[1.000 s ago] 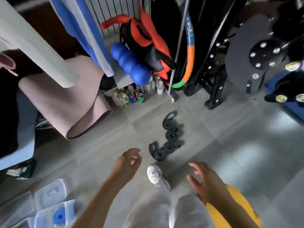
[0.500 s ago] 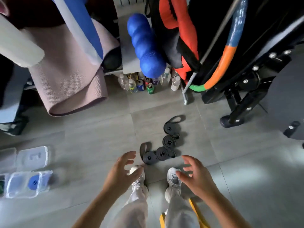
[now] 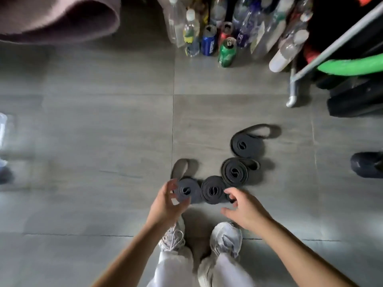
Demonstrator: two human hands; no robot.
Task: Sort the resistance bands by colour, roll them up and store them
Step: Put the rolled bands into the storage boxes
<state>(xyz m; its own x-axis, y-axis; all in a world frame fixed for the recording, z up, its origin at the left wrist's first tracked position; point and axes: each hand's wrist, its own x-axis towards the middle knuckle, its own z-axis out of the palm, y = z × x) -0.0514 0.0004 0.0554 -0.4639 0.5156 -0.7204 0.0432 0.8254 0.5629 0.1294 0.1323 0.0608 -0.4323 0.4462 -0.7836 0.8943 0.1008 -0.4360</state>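
Step in hand: pick-up of rolled black bands (image 3: 234, 171) for storage; four rolls chained on the floor (image 3: 103, 141) from just ahead of the shoes (image 3: 226, 235) toward 1 o'clock. Left hand (image 3: 165, 201) cups the nearest roll (image 3: 187, 190), grip not resolvable; right hand (image 3: 244, 210) loosely curled, empty, fingertips at the second roll (image 3: 212, 190), 3 o'clock edge. Next, judged: squeeze across each coil so it stays wound, mind the nearest roll's loose tail (image 3: 180, 166)

Grey tiled floor (image 3: 83, 131). Four rolled black bands (image 3: 234, 171) lie in a curved row that starts between the left hand (image 3: 165, 204) and right hand (image 3: 244, 210) and runs beyond the right. Bottles and cans (image 3: 226, 51) stand well beyond both hands. Two pale shoes (image 3: 227, 237) stand beneath the wrists.
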